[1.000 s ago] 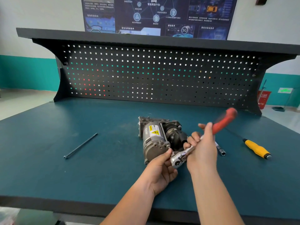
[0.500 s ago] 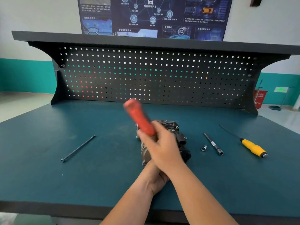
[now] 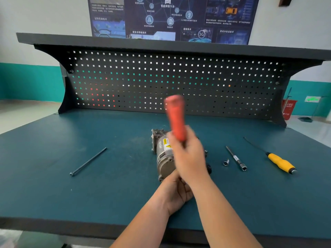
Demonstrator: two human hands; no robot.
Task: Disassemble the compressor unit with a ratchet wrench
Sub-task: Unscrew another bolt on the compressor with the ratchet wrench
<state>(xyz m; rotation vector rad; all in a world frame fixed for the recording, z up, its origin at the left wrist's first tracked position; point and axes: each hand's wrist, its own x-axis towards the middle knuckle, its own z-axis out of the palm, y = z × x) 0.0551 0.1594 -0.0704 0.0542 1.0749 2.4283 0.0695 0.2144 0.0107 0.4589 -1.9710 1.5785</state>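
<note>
The dark teal counter [image 3: 107, 194] carries a long thin metal rod [image 3: 88, 161] at the left, lying at a slant. At the right lie a small socket [image 3: 226, 162], just beside it a slim extension bar [image 3: 236, 158], and further right a screwdriver [image 3: 280, 162] with a yellow handle (its thin shaft points toward the back). A black pegboard [image 3: 161, 83] stands at the back edge under a dark shelf [image 3: 161, 44]. Above hangs a blue poster [image 3: 170, 17]; a red bin [image 3: 288, 109] stands on the floor far right.
</note>
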